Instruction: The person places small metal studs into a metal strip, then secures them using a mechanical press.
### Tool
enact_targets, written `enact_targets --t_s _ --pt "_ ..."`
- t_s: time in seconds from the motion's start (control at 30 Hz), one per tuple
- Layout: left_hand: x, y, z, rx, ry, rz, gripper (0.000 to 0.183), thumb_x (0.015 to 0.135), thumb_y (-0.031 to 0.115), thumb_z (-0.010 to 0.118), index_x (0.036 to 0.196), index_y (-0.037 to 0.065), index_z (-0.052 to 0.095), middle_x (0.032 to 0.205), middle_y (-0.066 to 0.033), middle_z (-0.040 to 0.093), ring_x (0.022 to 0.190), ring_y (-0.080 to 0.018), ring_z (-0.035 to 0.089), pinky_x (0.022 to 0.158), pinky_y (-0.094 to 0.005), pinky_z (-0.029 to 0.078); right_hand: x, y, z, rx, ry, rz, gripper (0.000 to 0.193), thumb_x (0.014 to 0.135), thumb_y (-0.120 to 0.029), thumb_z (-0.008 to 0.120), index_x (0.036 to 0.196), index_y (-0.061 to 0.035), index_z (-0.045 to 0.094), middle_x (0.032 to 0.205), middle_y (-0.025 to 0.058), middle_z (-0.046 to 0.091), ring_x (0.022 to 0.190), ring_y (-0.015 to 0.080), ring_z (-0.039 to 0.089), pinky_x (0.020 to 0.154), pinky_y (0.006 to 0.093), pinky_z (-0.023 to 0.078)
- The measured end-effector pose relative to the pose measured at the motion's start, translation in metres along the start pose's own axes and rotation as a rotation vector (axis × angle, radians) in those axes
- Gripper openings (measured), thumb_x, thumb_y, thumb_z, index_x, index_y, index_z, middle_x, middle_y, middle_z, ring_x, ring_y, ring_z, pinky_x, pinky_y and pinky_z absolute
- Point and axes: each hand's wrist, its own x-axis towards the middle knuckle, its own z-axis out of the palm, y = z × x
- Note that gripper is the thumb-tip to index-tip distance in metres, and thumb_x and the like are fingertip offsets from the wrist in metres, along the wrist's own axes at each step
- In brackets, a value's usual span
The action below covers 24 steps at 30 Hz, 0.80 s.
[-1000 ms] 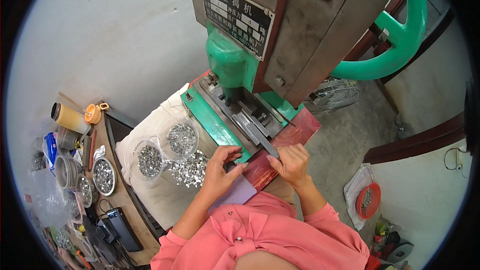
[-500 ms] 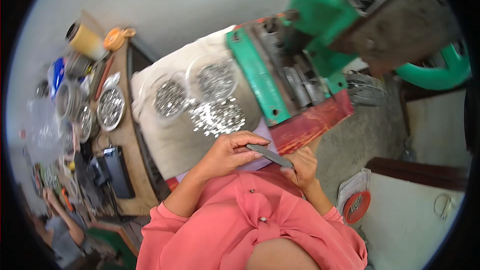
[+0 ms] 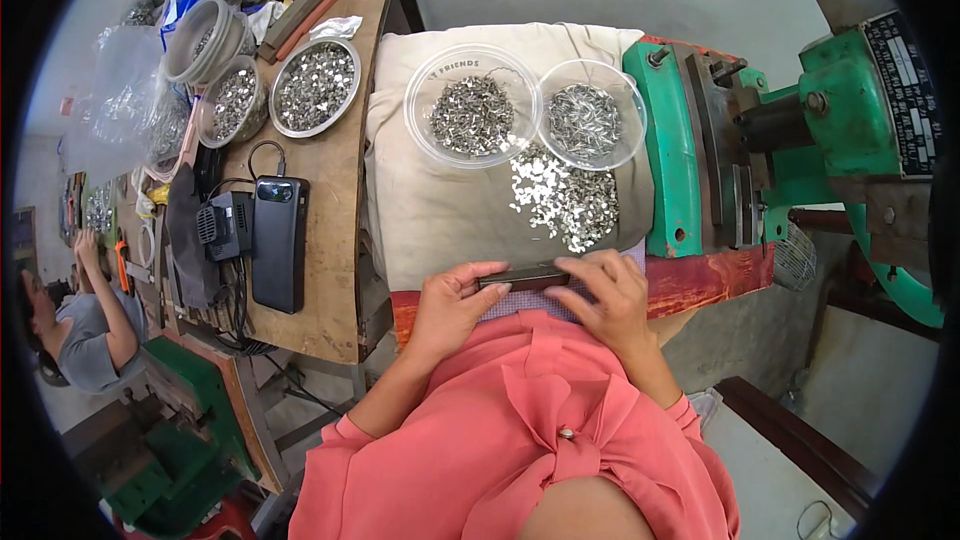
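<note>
My left hand (image 3: 452, 302) pinches one end of a dark, narrow flat bar (image 3: 523, 278) between thumb and fingers. At its other end, my right hand (image 3: 612, 292) has the thumb below and the fingertips above, closed lightly about it. The bar lies nearly level in front of my pink top, over the near edge of the cloth-covered table. Just beyond it, a loose heap of small shiny metal pieces (image 3: 572, 202) spreads over the beige cloth (image 3: 420, 225). Behind the heap stand two clear round tubs, a left tub (image 3: 415, 130) and a right tub (image 3: 638, 120), both with small metal parts inside.
A green hand press (image 3: 675, 165) stands on the red board (image 3: 720, 285) at right. On the wooden bench (image 3: 335, 270) at left are a black power bank (image 3: 279, 255) with cables and a bowl of metal parts (image 3: 318, 87). Another person (image 3: 95, 335) sits far left.
My view has turned, so the table sits more upright in it. The bar has gone from slanting to nearly level, and the fingers of my right hand have loosened from a fuller grip.
</note>
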Motion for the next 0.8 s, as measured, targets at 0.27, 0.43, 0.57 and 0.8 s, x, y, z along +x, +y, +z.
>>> enact_targets --t_s 0.27,0.43,0.57,0.8 --pt "0.004 0.011 -0.004 -0.02 -0.067 -0.118 0.039 0.087 -0.009 0.067 0.125 -0.008 0.058 0.114 -0.0125 0.066 0.102 -0.0131 0.063 0.09 -0.0249 0.053 0.008 -0.004 0.008 -0.06 -0.118 -0.15 0.032 0.073 -0.018 0.08 0.104 -0.0135 0.073 0.091 -0.0007 0.063 0.078 0.0179 0.061 0.068 0.0321 0.045" --pt "0.003 0.009 -0.007 -0.044 -0.106 -0.116 0.042 0.087 -0.007 0.067 0.128 -0.005 0.057 0.116 -0.0101 0.066 0.103 -0.012 0.063 0.09 -0.0243 0.052 0.0 0.0 0.001 0.017 -0.051 -0.096 0.031 0.072 -0.014 0.081 0.103 -0.0117 0.074 0.09 0.0007 0.065 0.077 0.0195 0.063 0.067 0.0328 0.048" --pt "0.003 0.011 -0.009 -0.013 -0.12 -0.137 0.043 0.087 -0.009 0.065 0.13 -0.004 0.056 0.119 -0.0093 0.064 0.106 -0.0119 0.062 0.092 -0.0247 0.051 -0.022 0.013 -0.023 0.017 0.047 0.128 0.029 0.071 -0.01 0.082 0.099 -0.009 0.077 0.088 0.0036 0.066 0.076 0.0207 0.064 0.066 0.0327 0.051" --pt "0.004 0.011 -0.008 -0.007 -0.092 -0.091 0.042 0.088 -0.01 0.062 0.129 -0.005 0.053 0.117 -0.0124 0.066 0.106 -0.0138 0.063 0.096 -0.0266 0.05 -0.065 0.04 -0.051 -0.063 0.126 0.422 0.029 0.072 -0.006 0.083 0.1 -0.003 0.075 0.089 0.0088 0.065 0.07 0.0182 0.061 0.061 0.0293 0.049"
